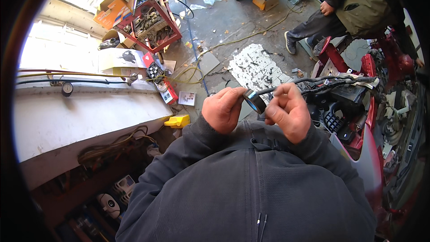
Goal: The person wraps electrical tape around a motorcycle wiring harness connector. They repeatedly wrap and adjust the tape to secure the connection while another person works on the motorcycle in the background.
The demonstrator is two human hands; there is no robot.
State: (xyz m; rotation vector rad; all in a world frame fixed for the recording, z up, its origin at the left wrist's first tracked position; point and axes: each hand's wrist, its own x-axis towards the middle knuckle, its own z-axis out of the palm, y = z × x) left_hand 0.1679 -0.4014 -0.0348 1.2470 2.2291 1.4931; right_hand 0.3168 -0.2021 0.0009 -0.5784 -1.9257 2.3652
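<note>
In front of my chest, my left hand (pixel 222 110) is closed on a roll of black tape (pixel 257 102), thumb and forefinger gripping its left edge. The roll stands tilted, and its inside looks blue. Just right of it, my right hand (pixel 291 115) has its fingers bent and pinched together; what they hold, if anything, I cannot make out. Behind the right hand runs a black-wrapped wiring harness (pixel 329 80), leading right over the opened front of a red vehicle (pixel 368 107). One end of the harness reaches close to the roll.
A person (pixel 358 9) stands at the upper right by the vehicle parts. Left are a white ledge (pixel 89 123) with a gauge (pixel 67 89), a yellow case (pixel 177 121) and a red tool cart (pixel 176 29). Hoses and a speckled white sheet (pixel 260 66) lie on the floor.
</note>
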